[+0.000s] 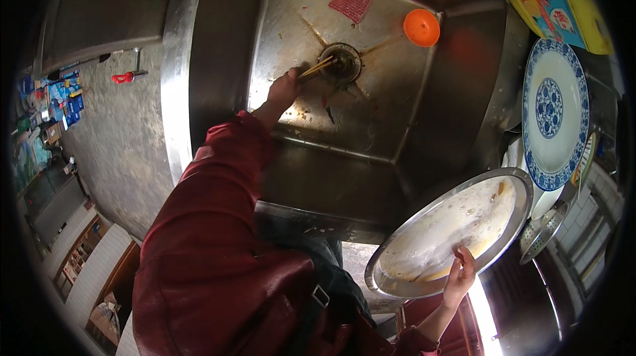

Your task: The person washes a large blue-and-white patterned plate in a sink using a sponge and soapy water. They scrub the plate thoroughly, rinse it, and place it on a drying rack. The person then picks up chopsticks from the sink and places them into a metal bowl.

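Observation:
A pair of chopsticks [318, 66] is held in my left hand [285, 88], their tips at the round drain [340, 63] of a steel sink [387, 122]. Dark wet matter lies inside the drain. Scraps of food are scattered on the sink floor around it. Beyond the drain lies a red mesh scouring cloth [350, 3], and an orange plastic bowl [421, 28] sits in the far right corner. My right hand [459, 276] is at the near rim of a large metal basin [524, 187] of cloudy, foamy water. Its fingers are curled; whether they hold anything is unclear.
Right of the sink are a blue-and-white oval platter [574, 117], a perforated metal strainer [545, 231] and a yellow and blue package [551, 8]. A steel ledge [176, 72] borders the sink's left side. Past it, a red-handled object [123, 78] shows against the grey floor.

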Motion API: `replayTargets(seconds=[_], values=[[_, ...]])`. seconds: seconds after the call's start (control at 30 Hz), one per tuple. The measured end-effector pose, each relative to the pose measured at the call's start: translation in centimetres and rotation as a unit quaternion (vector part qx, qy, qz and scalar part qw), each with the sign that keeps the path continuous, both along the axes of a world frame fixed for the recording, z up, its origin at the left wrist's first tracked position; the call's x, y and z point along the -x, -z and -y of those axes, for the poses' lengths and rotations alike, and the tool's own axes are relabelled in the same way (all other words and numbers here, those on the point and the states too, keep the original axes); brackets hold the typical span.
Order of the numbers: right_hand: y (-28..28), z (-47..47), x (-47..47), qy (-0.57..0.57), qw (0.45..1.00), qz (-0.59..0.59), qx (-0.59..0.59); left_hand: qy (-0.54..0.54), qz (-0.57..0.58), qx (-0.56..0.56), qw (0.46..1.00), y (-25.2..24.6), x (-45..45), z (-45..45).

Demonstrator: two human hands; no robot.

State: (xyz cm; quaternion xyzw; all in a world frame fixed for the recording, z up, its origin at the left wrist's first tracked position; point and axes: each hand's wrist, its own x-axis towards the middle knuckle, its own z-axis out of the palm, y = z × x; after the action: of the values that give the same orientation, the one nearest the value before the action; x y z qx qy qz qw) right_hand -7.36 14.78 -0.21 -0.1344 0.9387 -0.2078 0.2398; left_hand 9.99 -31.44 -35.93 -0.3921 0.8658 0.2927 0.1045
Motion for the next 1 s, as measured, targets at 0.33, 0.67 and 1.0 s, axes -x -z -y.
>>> replayTargets(seconds=[0.33, 0.67, 1.0], values=[[0.1, -0.4, -1.2, 0.061, 0.998, -0.021, -0.002, 0.099, -0.21, -0.04, 0.972, -1.1, 23.9, -3.6], [-1.6, -1.9, -3.0, 0.054, 0.998, -0.032, -0.009, 0.125, -0.221, -0.004, 0.967, -4.0, 23.0, -4.0], [-2.4, -2.3, -3.0, 0.026, 0.99, -0.053, 0.13, 0.17, -0.374, -0.243, 0.879, -32.9, 6.8, -7.5]])
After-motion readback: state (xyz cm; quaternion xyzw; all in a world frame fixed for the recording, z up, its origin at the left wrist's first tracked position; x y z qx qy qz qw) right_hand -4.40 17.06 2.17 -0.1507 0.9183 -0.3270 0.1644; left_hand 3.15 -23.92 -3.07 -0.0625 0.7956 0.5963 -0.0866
